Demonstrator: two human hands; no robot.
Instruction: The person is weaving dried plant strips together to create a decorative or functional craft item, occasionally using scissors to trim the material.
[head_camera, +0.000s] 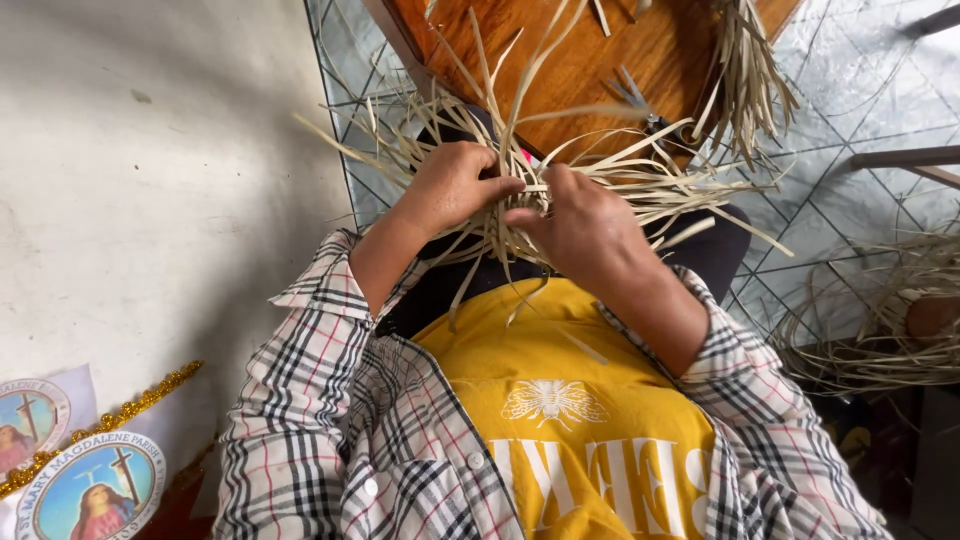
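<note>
A tangle of pale dried straw strips lies across my lap, its loose ends fanning out to both sides and upward. My left hand is closed over the left part of the bundle, fingers curled into the strips. My right hand grips the middle of the same bundle, thumb pressed against the woven centre, touching the left hand's fingertips. I wear a checked shirt with rolled sleeves over a yellow top.
A brown wooden table stands just beyond my knees with scissors and another straw bunch on it. More coiled straw lies on the tiled floor at right. A pale wall is at left.
</note>
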